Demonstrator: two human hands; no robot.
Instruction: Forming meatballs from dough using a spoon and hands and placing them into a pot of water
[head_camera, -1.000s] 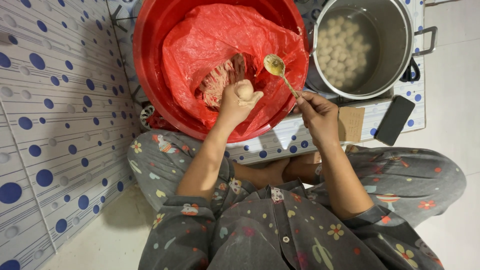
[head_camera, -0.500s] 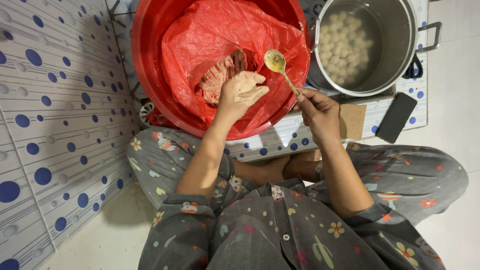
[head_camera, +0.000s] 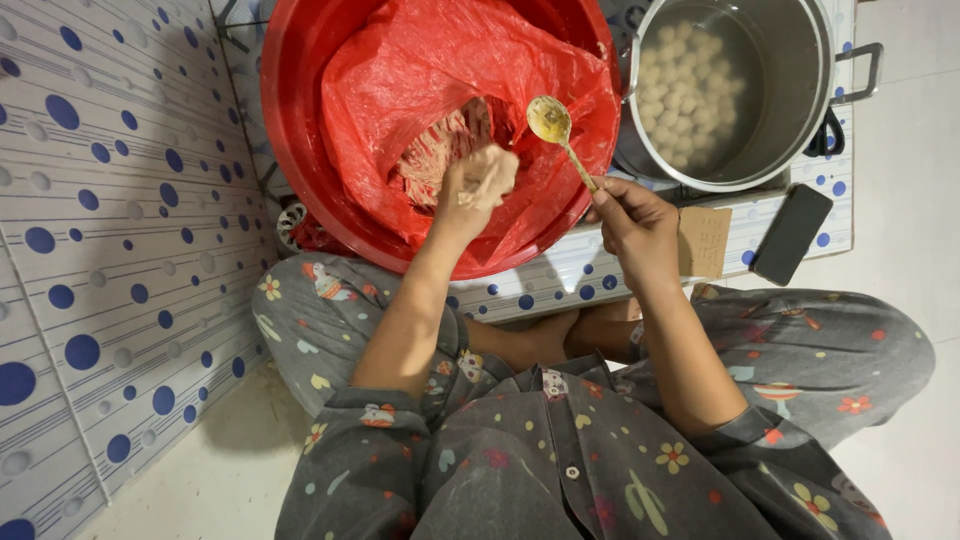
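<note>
My left hand (head_camera: 472, 190) reaches into a big red basin (head_camera: 300, 170) lined with a red plastic bag (head_camera: 400, 80). Its fingers are closed around a lump of pale pink minced paste (head_camera: 490, 172), above the rest of the paste (head_camera: 435, 150) in the bag. My right hand (head_camera: 632, 222) grips the handle of a metal spoon (head_camera: 552, 122), bowl up and empty, over the basin's right side. To the right stands a steel pot (head_camera: 790, 110) of water with several pale balls (head_camera: 685, 90) in it.
A dark phone (head_camera: 792, 233) and a brown card (head_camera: 704, 241) lie on the dotted ledge by the pot. A tiled wall with blue dots (head_camera: 90, 260) runs along the left. My crossed legs in grey patterned trousers fill the lower view.
My left hand has moved deeper into the bag toward the paste, closing around a lump. The spoon hand has stayed nearly still.
</note>
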